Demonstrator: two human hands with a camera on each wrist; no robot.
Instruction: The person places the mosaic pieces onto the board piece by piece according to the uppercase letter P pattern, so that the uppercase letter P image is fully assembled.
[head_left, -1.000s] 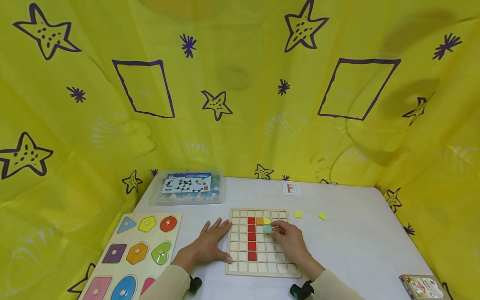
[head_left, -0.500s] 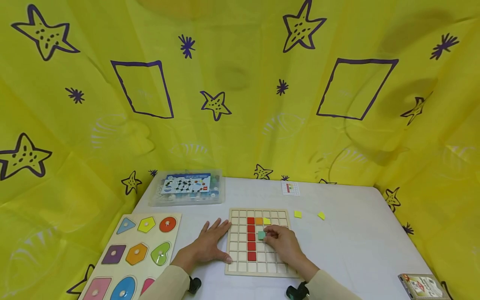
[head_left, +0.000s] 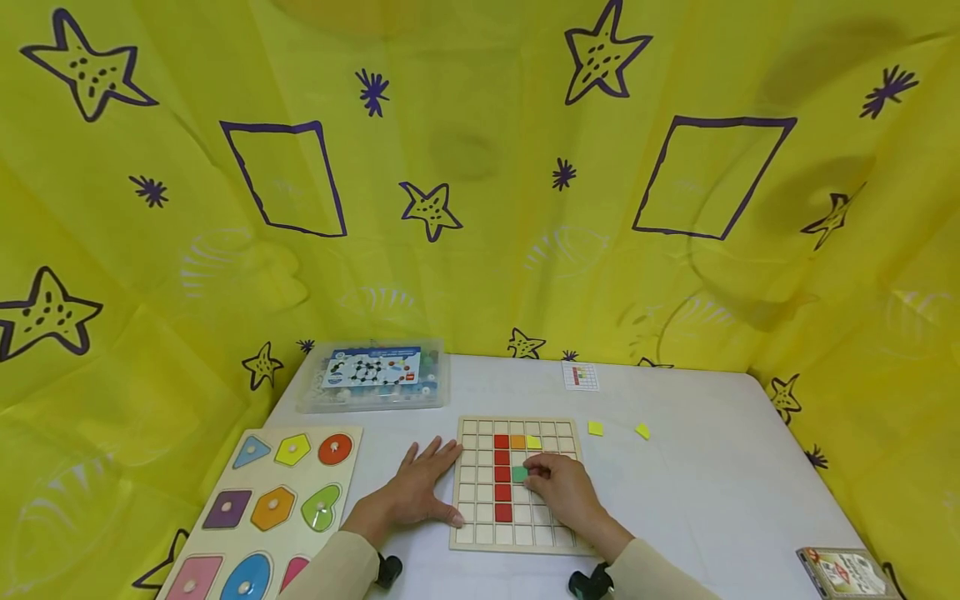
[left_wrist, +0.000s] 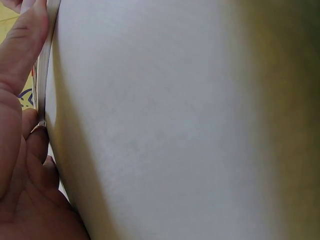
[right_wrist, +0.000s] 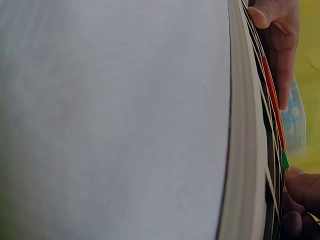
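Observation:
A wooden grid board (head_left: 480,537) lies on the white table, with a column of red square tiles (head_left: 502,473) in it. An orange tile (head_left: 517,442) and a yellow tile (head_left: 534,442) sit beside the column's top. My right hand (head_left: 566,492) pinches a green square tile (head_left: 519,474) between thumb and fingertips, over the cell right of the third red tile. In the right wrist view the green tile (right_wrist: 285,160) sits close at the grid. My left hand (head_left: 416,492) lies with fingers spread along the board's left edge, thumb and fingertips touching it.
Right of the board lie a yellow square (head_left: 595,428) and another yellow piece (head_left: 642,431). Behind are a pattern card (head_left: 581,377) and a clear plastic case (head_left: 375,400). A shape puzzle board (head_left: 247,458) stands left, and a small box (head_left: 847,573) front right.
My right hand has moved left and slightly nearer, bringing the green tile from below the yellow tile to beside the red column. My left hand has stayed in place.

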